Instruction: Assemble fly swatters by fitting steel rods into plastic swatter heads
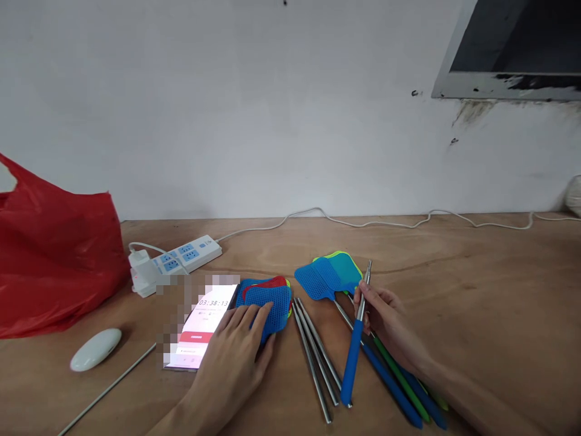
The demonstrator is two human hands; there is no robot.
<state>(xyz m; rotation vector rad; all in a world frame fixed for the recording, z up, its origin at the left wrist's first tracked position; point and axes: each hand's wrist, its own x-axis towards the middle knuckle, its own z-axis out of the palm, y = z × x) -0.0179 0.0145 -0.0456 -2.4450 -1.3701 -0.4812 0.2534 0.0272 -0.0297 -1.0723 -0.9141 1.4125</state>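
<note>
On the table (499, 290), near its front edge, the left hand (236, 351) lies palm down. Its fingers are slightly spread and straight, and the tips rest on a stack of mesh heads (272, 300). The top head is blue, with red and yellow edges showing beneath it.

The right hand (385, 321) holds a rod (353, 357) of bare metal with a blue grip. Thumb and fingers pinch it where metal meets grip. The rod is tilted, with the metal tip pointing away and up and the grip end low, close to the table.

Between the two hands lie three bare rods (315, 357), side by side and touching. Under and behind the right hand lie the swatters (329, 275). Their blue and green heads overlap, and their blue and green handles run toward the right forearm.

Just left of the mesh heads lies a lit phone (204, 330), partly under the left hand. Farther left are a power strip (177, 260), a red bag (54, 266), a white oval object (96, 349) and a thin rod (109, 390). A cable (363, 221) runs along the wall.
</note>
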